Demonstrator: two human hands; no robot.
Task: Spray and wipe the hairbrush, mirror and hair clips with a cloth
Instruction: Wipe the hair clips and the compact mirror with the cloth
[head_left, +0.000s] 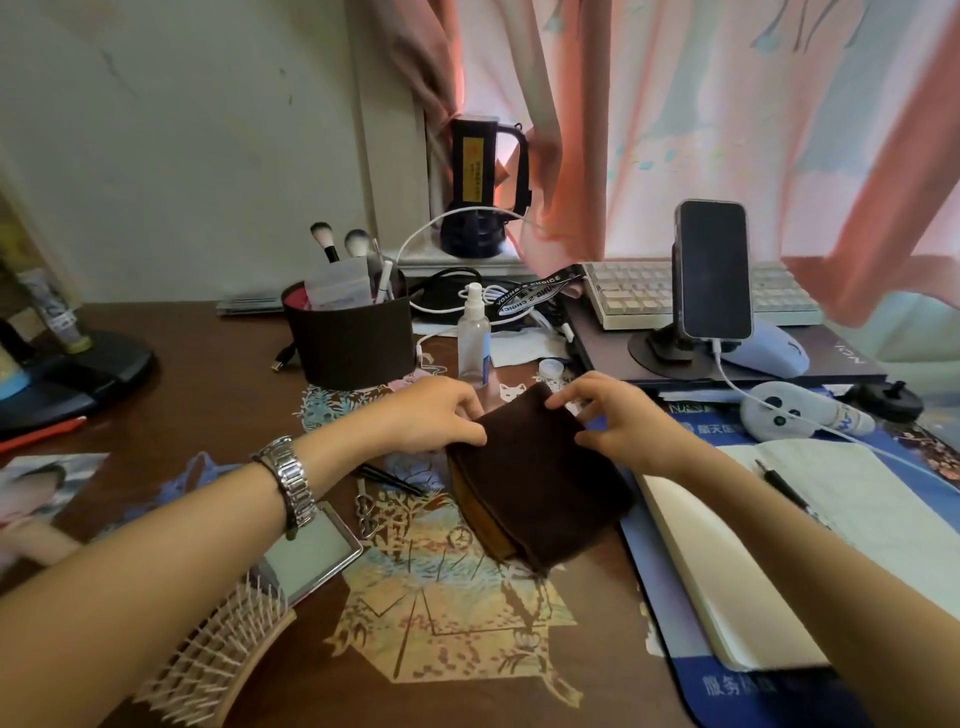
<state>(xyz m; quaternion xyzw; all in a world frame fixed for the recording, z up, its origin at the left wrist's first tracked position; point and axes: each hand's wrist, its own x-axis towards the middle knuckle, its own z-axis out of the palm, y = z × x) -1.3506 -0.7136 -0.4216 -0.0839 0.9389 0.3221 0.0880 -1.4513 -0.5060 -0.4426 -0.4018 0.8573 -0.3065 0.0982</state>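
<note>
A dark brown folded cloth (540, 488) lies on the desk in front of me. My left hand (431, 415) pinches its far left corner and my right hand (618, 415) pinches its far right edge. A clear spray bottle (474, 338) stands upright just beyond the cloth. A small rectangular mirror (311, 551) lies flat under my left wrist. A wooden hairbrush (218, 654) lies bristles up at the lower left. Metal hair clips (365, 506) and a dark clip (389, 479) lie between the mirror and the cloth.
A dark round holder (353, 338) with makeup brushes stands behind left. A phone on a stand (714, 275), a keyboard (649, 296), a mouse (769, 353) and cables sit at the back right. An open notebook (769, 545) with a pen lies right of the cloth.
</note>
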